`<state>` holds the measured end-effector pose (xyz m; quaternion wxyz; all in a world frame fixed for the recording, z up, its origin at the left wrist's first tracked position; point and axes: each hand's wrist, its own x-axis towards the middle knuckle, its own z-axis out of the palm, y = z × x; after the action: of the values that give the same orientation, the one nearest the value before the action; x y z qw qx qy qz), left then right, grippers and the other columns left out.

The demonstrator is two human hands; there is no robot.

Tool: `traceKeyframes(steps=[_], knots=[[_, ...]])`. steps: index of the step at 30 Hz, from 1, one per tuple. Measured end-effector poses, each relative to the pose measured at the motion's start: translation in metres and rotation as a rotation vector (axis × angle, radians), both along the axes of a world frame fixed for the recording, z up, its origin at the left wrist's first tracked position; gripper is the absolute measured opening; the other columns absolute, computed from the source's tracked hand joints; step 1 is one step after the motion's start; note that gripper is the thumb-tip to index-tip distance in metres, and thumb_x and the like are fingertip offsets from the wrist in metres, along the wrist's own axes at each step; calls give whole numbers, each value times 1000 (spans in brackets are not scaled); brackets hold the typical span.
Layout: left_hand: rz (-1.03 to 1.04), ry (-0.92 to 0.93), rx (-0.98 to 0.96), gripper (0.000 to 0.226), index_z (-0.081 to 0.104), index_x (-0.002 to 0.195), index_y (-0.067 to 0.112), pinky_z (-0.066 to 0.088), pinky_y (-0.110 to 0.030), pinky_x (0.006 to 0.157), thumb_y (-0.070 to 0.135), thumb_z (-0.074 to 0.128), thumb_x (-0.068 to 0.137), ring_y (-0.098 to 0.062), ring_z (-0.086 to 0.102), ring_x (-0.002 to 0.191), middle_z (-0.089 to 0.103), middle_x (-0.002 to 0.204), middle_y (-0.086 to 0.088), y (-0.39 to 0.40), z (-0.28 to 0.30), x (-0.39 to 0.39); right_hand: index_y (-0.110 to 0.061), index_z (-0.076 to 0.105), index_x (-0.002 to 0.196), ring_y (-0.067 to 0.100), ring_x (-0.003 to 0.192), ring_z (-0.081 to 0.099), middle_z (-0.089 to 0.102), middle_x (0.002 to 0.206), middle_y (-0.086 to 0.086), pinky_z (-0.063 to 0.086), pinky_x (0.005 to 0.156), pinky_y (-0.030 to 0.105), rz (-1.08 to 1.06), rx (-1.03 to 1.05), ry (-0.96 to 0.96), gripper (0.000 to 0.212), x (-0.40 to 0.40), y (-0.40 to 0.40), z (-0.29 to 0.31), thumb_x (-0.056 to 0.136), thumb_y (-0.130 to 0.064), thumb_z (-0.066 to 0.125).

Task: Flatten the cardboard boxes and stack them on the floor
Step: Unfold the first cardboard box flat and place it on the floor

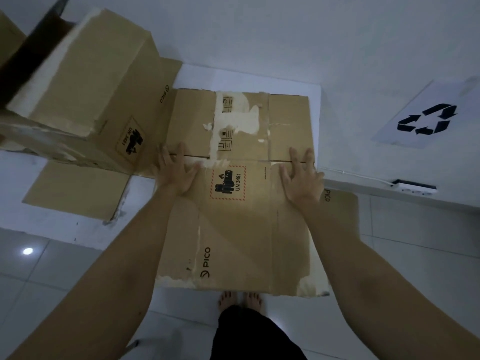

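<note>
A flattened brown cardboard box (239,229) with a UN 3481 label and PICO print lies on the floor in front of me. Under it shows the edge of another flat piece (340,206). My left hand (176,172) presses flat on the box's left part near its middle slit, fingers spread. On the right side my right hand (301,178) presses flat in the same way. An unflattened box (85,81) with open flaps stands at the upper left, touching the flat one's left edge.
A white sheet with a black recycling symbol (428,118) lies on the floor at the right. A white power strip (413,187) with a cable lies by the wall. A flap (75,190) of the upright box rests on the floor. My bare feet (240,300) are at the box's near edge.
</note>
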<state>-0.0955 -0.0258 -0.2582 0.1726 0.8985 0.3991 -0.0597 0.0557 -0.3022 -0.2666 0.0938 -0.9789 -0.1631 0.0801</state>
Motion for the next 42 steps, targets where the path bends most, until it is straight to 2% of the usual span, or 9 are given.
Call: traceKeyframes(steps=[3, 6, 12, 19, 23, 26, 30, 36, 42], knots=[[114, -42, -3, 85, 15, 152, 34, 18, -54, 114, 70, 48, 83, -39, 15, 143, 8, 158, -18, 9, 1, 11, -46, 10, 150, 44, 113, 48, 3, 161, 0, 47, 85, 45, -71, 30, 28, 58, 0, -3, 0, 96, -62, 23], [135, -39, 27, 82, 25, 149, 37, 22, -54, 112, 70, 54, 79, -37, 21, 141, 20, 155, -15, 10, 2, 15, -44, 12, 150, 44, 108, 53, 5, 160, 2, 50, 78, 44, -81, 26, 33, 55, -4, -5, 3, 98, -58, 23], [114, -78, -14, 76, 36, 144, 39, 24, -50, 108, 62, 64, 77, -36, 28, 134, 29, 149, -15, -11, 12, 29, -44, 8, 151, 43, 120, 46, -1, 162, 1, 48, 86, 48, -182, 50, 58, 55, -19, -27, 8, 99, -55, 22], [90, -176, -123, 72, 52, 129, 37, 30, -46, 105, 54, 79, 65, -35, 35, 128, 37, 140, -12, -45, 18, 45, -45, 15, 149, 39, 106, 59, 2, 162, 5, 49, 83, 44, -288, 83, 76, 56, -30, -75, 12, 96, -57, 28], [63, -179, -208, 85, 46, 122, 39, 43, -50, 98, 62, 83, 49, -35, 46, 119, 49, 131, -14, -45, 19, 49, -43, 18, 149, 36, 107, 59, 7, 161, 4, 52, 82, 44, -288, 106, 93, 58, -31, -94, 18, 96, -59, 32], [65, -159, -159, 90, 41, 124, 35, 45, -52, 96, 58, 86, 50, -38, 47, 117, 44, 131, -18, -49, 31, 51, -46, 24, 147, 32, 115, 55, 18, 156, 8, 51, 88, 45, -305, 161, 95, 59, -27, -101, 19, 93, -62, 39], [27, -252, -135, 86, 43, 128, 27, 48, -43, 91, 44, 88, 57, -34, 49, 112, 41, 128, -16, -57, 44, 48, -48, 30, 144, 29, 117, 54, 37, 144, 8, 50, 91, 46, -344, 241, 93, 61, -24, -103, 16, 87, -66, 44], [6, -323, -23, 85, 46, 128, 25, 47, -38, 85, 39, 90, 56, -30, 50, 108, 40, 127, -12, -77, 56, 47, -41, 34, 145, 26, 115, 57, 25, 155, 1, 52, 88, 40, -320, 289, 42, 63, -16, -103, 21, 88, -56, 56], [59, -337, -28, 67, 47, 128, 23, 55, -41, 82, 26, 82, 70, -29, 59, 96, 37, 126, -8, -137, 78, 68, -36, 32, 145, 29, 101, 61, 25, 151, 0, 47, 77, 36, -248, 207, 27, 56, 17, -144, 48, 94, -49, 51]])
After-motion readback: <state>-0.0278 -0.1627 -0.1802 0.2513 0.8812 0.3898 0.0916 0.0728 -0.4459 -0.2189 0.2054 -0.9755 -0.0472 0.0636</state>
